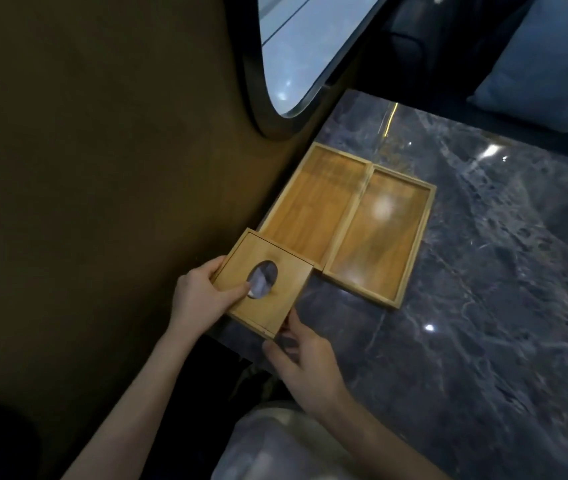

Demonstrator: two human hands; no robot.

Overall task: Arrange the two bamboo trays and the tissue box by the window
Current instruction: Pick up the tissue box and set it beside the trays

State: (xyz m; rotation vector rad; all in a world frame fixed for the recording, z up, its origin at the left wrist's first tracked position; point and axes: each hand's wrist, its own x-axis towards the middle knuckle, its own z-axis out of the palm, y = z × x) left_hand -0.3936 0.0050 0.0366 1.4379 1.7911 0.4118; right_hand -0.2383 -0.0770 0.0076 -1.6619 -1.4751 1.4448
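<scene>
Two shallow bamboo trays lie side by side on the dark marble table (483, 306), below the oval window (310, 46). The left tray (313, 202) lies against the wall; the right tray (379, 237) touches it along one long side. A bamboo tissue box (286, 268) with an oval opening sits at the table's near corner, overlapping the left tray's near end. My left hand (199, 296) grips the box's left side, thumb lying on its top by the opening. My right hand (303, 362) touches the box's near right corner with its fingertips.
A brown wall (102, 168) runs along the table's left edge. A blue cushion (545, 64) rests on a dark seat beyond the far side of the table. My lap in light trousers (275, 445) is under the near edge.
</scene>
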